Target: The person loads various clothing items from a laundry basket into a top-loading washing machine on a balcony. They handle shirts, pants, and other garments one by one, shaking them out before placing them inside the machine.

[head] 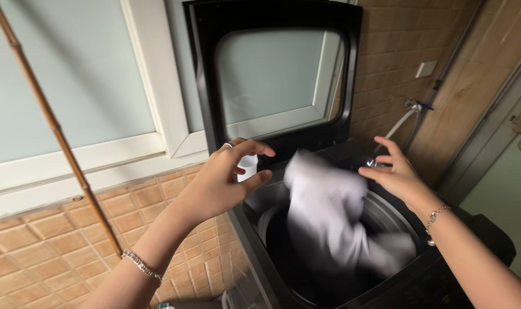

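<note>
A white garment (329,212), blurred by motion, hangs in the air over the open drum (386,220) of a black top-loading washing machine. My left hand (223,180) is just left of the cloth with fingers spread and holds nothing. My right hand (395,171) is just right of it, fingers apart, also empty. Neither hand touches the garment. The machine's lid (275,74) stands upright behind, its glass panel facing me.
A bamboo pole (54,129) leans diagonally at the left in front of a frosted window (72,74). Tan tiles cover the wall below. A tap with a hose (412,109) sits on the wall at the right, beside a door frame (489,131).
</note>
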